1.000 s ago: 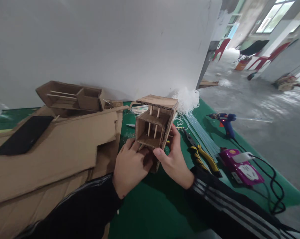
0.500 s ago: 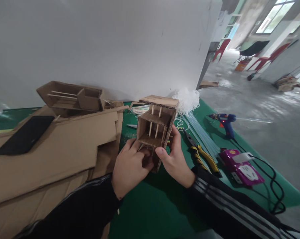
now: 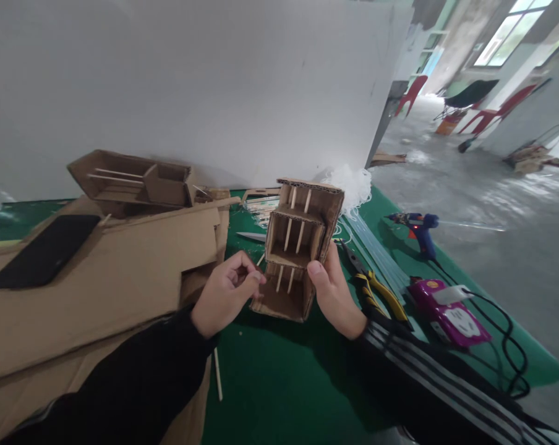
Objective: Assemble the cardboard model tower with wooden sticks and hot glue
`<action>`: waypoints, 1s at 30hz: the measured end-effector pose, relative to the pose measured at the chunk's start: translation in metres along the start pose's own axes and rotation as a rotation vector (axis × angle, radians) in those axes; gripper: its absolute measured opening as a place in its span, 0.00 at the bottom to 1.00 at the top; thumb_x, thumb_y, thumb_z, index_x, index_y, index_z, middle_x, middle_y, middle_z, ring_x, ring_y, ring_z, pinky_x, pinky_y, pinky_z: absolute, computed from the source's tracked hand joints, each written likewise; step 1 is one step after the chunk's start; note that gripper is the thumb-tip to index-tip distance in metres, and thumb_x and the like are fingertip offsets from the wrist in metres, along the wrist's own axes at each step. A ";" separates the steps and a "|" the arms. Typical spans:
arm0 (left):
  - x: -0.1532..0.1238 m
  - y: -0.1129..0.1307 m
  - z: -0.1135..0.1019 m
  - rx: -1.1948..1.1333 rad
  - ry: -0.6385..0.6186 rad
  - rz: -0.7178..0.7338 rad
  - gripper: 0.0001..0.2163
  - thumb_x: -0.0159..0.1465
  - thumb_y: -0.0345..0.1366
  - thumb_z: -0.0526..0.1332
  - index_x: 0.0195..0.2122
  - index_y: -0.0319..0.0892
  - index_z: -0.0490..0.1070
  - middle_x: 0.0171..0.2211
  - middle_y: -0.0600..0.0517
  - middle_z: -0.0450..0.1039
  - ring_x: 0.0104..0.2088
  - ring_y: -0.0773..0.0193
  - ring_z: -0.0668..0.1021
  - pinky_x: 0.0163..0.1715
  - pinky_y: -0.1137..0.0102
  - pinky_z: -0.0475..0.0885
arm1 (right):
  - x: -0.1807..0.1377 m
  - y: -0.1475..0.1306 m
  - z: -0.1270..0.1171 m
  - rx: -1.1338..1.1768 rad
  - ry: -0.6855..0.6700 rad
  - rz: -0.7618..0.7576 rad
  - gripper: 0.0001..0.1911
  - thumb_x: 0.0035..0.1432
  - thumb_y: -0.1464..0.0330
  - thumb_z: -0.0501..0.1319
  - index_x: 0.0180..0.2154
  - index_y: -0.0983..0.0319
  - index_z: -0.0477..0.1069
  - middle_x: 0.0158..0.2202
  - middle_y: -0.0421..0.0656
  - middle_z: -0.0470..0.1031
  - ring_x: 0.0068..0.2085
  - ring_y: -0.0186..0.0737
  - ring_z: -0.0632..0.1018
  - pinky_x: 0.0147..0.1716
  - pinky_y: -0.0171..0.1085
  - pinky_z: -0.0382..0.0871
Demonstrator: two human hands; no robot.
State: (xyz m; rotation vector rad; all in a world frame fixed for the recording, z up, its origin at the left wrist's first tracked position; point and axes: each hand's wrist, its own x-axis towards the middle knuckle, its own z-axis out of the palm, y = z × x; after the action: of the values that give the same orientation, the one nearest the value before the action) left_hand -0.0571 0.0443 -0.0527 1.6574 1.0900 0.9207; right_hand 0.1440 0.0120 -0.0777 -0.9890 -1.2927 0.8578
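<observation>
A small cardboard shelf model point(image 3: 298, 244) with thin wooden sticks as posts stands tilted on the green table mat point(image 3: 279, 383). My right hand point(image 3: 332, 290) grips its right side, thumb on the front edge. My left hand point(image 3: 226, 293) sits just left of the model's lower tier, fingers curled in a pinch; what they pinch, if anything, is too small to make out. A loose wooden stick point(image 3: 217, 374) lies on the mat below my left wrist.
Flat cardboard sheets point(image 3: 98, 272) with a black phone point(image 3: 42, 250) and another cardboard model point(image 3: 135, 179) lie at left. Right of the model are yellow-handled pliers point(image 3: 379, 290), clear glue sticks point(image 3: 376, 247), a blue glue gun point(image 3: 418, 225) and a purple power strip point(image 3: 449, 312).
My left hand has come off the model's lower front and drawn back to the left into a pinch. The model has turned more upright and shifted slightly right in my right hand.
</observation>
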 end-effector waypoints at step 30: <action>-0.013 -0.003 -0.001 0.709 -0.401 0.635 0.17 0.66 0.26 0.50 0.44 0.45 0.77 0.35 0.53 0.79 0.33 0.64 0.81 0.31 0.71 0.74 | -0.002 0.005 -0.005 0.060 -0.033 0.031 0.33 0.67 0.51 0.56 0.67 0.55 0.53 0.65 0.46 0.64 0.64 0.50 0.68 0.64 0.50 0.63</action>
State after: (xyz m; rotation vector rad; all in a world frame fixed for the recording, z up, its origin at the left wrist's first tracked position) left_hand -0.0631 0.0328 -0.0570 2.7322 0.6324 0.5356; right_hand 0.1490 0.0114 -0.0827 -0.9536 -1.2747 0.9351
